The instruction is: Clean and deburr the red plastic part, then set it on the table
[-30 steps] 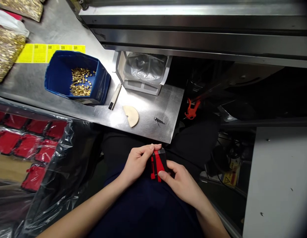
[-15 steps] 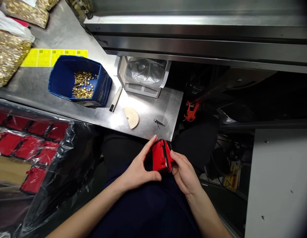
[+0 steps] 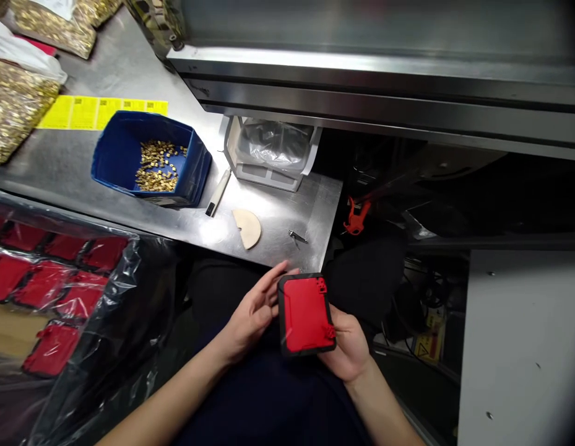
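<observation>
A flat red plastic part with a black rim [image 3: 307, 313], roughly rectangular, faces up over my lap. Small red hinge-like tabs stand along its right side. My right hand [image 3: 348, 347] grips it from the right and from below; the fingers beneath are hidden. At its left edge is my left hand [image 3: 252, 314], fingers apart and slightly curled, with the fingertips close beside the black rim. Whether they touch it I cannot tell. Ahead on the metal table lie nail clippers [image 3: 297, 236], a beige half-disc [image 3: 247, 228] and a slim white-handled tool [image 3: 218, 193].
A blue bin [image 3: 113, 155] holds small brass pieces. Beside it stands a grey bin [image 3: 268, 176] with a clear plastic bag. Bags of brass pieces [image 3: 18, 105] and yellow labels [image 3: 101, 113] lie left. Similar red parts [image 3: 50, 350] sit in a plastic-lined box. An orange tool [image 3: 356, 217] hangs right.
The red part has turned from edge-on to flat, its broad red face now up. My left hand has loosened and drawn back to its left side, while my right hand has shifted underneath.
</observation>
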The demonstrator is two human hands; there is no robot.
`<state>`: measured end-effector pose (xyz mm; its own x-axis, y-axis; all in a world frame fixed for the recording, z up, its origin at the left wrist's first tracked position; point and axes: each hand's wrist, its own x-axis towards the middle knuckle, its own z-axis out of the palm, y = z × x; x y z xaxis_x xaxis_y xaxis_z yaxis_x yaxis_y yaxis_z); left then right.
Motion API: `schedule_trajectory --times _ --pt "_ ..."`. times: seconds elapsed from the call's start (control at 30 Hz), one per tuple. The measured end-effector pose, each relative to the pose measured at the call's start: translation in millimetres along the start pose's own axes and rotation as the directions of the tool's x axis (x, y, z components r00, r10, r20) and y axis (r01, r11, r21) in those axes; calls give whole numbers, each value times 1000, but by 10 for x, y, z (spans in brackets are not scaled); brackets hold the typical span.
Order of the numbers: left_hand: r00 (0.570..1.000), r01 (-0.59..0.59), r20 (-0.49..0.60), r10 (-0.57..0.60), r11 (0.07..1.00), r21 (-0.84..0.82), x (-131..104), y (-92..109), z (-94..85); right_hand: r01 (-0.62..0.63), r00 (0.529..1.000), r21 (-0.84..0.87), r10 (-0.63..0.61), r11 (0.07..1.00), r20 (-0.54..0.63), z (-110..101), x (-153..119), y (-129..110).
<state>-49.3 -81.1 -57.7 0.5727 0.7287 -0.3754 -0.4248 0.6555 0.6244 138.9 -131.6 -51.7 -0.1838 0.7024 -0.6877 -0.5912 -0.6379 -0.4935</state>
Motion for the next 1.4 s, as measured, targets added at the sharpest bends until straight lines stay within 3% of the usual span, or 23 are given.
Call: schedule_trajectory --times 0.1,0.17,0.2,0.27,0.33,0.37,0.43,0.5,0.6,0.7,0.8,0.9,0.97,1.07,1.13,1.2,1.3,1.4 --pt "995 93 53 -81 953 -289 -35 57 -26 -170 974 -65 178 983 142 116 78 -20" --pt "997 82 26 -78 909 -409 -102 112 -94 -178 932 -354 273 918 237 192 156 -119" --pt "997 63 -7 -74 894 -444 -149 138 -146 -105 930 -537 274 837 245 241 208 -193" --pt "992 21 -100 -76 884 -467 -265 174 -273 113 971 -833 116 541 207 392 353 -353" --pt "979 -7 -187 -86 892 -452 -391 181 -395 235 963 -954 -178 185 203 635 569 -468" --pt "971 -14 -221 -94 898 -440 -449 173 -443 241 929 -970 -298 33 220 787 703 -495" --pt "957 -13 -268 -111 906 -422 -539 147 -500 182 870 -962 -424 -203 254 1111 1009 -487" --pt "947 -4 -293 -128 911 -412 -583 121 -508 58 861 -942 -461 -330 215 1386 1317 -433" --pt "932 28 -322 -168 917 -399 -583 114 -465 10 896 -938 -413 -348 163 1552 1616 -373" --pt "911 77 -340 -233 906 -417 -570 156 -399 91 929 -941 -314 -325 198 1411 1529 -444" --pt "887 143 -328 -326 868 -476 -601 233 -292 231 939 -943 -198 -242 281 1136 1032 -655" --pt "851 216 -319 -417 831 -512 -656 321 -129 406 914 -911 -45 76 404 908 351 -848" --pt "811 246 -363 -458 831 -499 -677 367 -21 468 872 -871 84 148 482 805 -34 -849" --pt "763 292 -419 -493 840 -456 -667 384 85 586 801 -810 172 -31 573 691 -347 -627" --pt "745 340 -423 -516 839 -425 -639 359 110 647 763 -737 168 -196 625 635 -384 -434" --pt "728 371 -435 -530 838 -400 -605 320 113 662 743 -685 144 -304 654 595 -344 -307" --pt "689 395 -460 -561 822 -411 -564 265 107 612 774 -697 100 -373 625 554 -272 -281" --pt "672 395 -464 -577 809 -435 -542 235 114 612 786 -716 154 -336 599 535 -263 -339"
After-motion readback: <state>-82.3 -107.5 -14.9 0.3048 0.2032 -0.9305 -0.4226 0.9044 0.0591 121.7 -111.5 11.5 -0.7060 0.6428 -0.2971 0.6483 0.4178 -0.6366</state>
